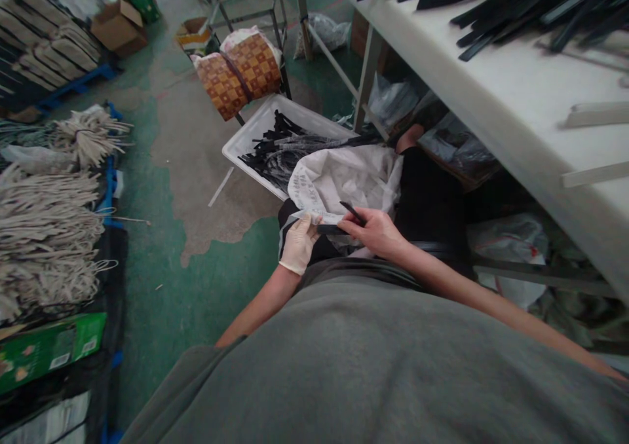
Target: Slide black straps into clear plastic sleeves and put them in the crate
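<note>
My left hand, in a pale glove, is closed on the left end of a short black strip over my lap. The strip's right end is pinched by my bare right hand, from which a thin dark tool also sticks up toward the upper left. What the tool is cannot be made out. Beneath and beyond the hands, a white sack with printed marks lies open across my lap. Just past the sack stands a white tray full of black strips.
A white table with black strips on top runs along the right. A rolled checkered mat rests beyond the tray. Bundles of pale strips lie at the left, near a cardboard box.
</note>
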The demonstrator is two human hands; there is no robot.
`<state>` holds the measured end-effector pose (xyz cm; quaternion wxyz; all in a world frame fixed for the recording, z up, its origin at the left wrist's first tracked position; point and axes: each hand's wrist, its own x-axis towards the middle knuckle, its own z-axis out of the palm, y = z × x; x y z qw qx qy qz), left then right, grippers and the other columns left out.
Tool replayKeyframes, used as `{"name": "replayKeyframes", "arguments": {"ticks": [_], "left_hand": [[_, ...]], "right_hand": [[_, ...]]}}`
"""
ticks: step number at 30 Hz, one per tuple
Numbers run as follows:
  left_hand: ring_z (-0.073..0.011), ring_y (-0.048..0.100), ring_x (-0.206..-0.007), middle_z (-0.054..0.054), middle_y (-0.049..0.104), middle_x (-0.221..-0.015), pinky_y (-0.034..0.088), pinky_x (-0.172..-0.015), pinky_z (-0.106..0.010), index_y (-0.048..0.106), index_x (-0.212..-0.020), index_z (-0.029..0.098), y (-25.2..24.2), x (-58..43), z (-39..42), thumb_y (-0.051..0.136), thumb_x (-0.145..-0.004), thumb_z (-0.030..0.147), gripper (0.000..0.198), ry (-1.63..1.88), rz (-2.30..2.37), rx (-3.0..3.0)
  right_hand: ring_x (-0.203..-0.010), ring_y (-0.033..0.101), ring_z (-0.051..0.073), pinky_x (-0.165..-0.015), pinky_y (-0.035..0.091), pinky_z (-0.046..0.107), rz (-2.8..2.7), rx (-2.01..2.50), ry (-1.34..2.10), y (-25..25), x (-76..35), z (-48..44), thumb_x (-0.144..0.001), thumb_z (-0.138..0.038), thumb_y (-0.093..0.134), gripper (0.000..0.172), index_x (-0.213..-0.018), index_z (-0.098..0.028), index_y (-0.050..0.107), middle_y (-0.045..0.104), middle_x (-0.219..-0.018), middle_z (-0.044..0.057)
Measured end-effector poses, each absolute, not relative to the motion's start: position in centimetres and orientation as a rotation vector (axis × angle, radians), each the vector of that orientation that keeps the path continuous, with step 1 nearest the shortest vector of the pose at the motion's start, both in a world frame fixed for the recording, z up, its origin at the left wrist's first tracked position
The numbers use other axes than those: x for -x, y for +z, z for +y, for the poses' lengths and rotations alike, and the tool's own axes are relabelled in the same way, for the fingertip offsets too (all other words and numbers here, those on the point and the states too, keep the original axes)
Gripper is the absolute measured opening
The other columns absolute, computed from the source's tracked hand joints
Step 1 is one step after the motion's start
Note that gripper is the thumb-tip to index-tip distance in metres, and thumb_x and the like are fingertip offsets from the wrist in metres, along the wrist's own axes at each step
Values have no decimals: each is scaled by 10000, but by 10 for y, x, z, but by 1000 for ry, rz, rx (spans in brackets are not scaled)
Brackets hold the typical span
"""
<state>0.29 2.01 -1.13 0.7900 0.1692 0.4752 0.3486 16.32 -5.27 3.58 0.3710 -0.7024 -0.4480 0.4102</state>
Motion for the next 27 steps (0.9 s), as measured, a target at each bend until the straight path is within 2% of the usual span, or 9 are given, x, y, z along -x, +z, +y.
{"name": "replayKeyframes", "arguments": {"ticks": [6, 12, 16, 20, 24, 27], "left_hand": [[-115, 648, -694, 12, 679, -750, 486, -751, -271, 621, -777, 163, -11, -2, 19, 767, -747, 282, 191, 730, 1034, -356], [-138, 676, -723, -3, 683, -755, 498, -800, -290, 623, -788, 162, -8, -2, 9, 798, -716, 281, 224, 616, 1026, -286], [-132, 679, -719, -2, 675, -737, 509, -789, -273, 628, -809, 165, -6, -3, 7, 781, -744, 266, 195, 607, 999, -229], [-112, 660, -670, 6, 654, -691, 509, -754, -257, 612, -747, 164, -3, 6, 19, 729, -803, 252, 157, 673, 1032, -112], [-120, 666, -705, -9, 672, -715, 505, -787, -268, 632, -746, 156, 3, 6, 16, 718, -814, 239, 138, 650, 970, -61], [-142, 676, -764, -37, 711, -815, 496, -838, -298, 674, -843, 157, 8, -4, 7, 731, -804, 260, 124, 633, 870, -91]], "right_hand": [[-538, 475, 122, -535, 300, 249, -1387, 2026, 831, 38, -170, -42, -842, -428, 583, 281, -759, -177, 679, 610, -607, 4], [-633, 564, 174, -546, 288, 266, -1583, 2208, 678, 37, -158, -30, -876, -433, 570, 278, -819, -194, 701, 684, -709, 49], [-679, 608, 176, -559, 326, 256, -1737, 2119, 855, 47, -156, -21, -930, -367, 501, 260, -981, -216, 706, 719, -773, 44], [-480, 530, 114, -482, 358, 231, -1711, 1870, 1310, 78, -185, -27, -941, -338, 449, 339, -1198, -223, 637, 716, -759, 1], [-459, 508, 122, -439, 337, 227, -1770, 1920, 1096, 93, -195, -25, -916, -366, 488, 384, -1229, -204, 643, 666, -630, -6], [-511, 552, 135, -477, 377, 228, -1844, 1948, 1036, 88, -178, -20, -911, -325, 491, 368, -1216, -207, 660, 685, -648, 5]]}}
